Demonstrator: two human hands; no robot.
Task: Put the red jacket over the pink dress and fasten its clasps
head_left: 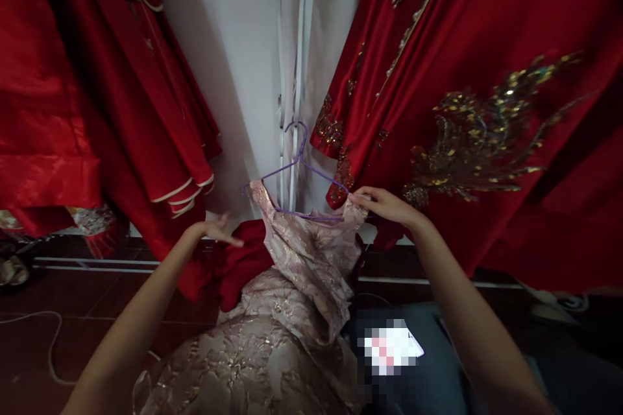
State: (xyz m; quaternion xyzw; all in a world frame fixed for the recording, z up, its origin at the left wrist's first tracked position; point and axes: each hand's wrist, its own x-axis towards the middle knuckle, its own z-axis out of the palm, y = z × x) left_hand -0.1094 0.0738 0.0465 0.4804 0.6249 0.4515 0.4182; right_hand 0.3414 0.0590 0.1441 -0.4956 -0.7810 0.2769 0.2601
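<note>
Pinches with the right hand [383, 203] one shoulder of a pale pink-and-gold dress [314, 251] on a purple hanger [300, 154], centred between both hands; holds the left hand [214, 231] loosely spread near the other shoulder. Shows a bright white shape [392, 347] at lower right (pixelated, cannot read any writing).
</note>
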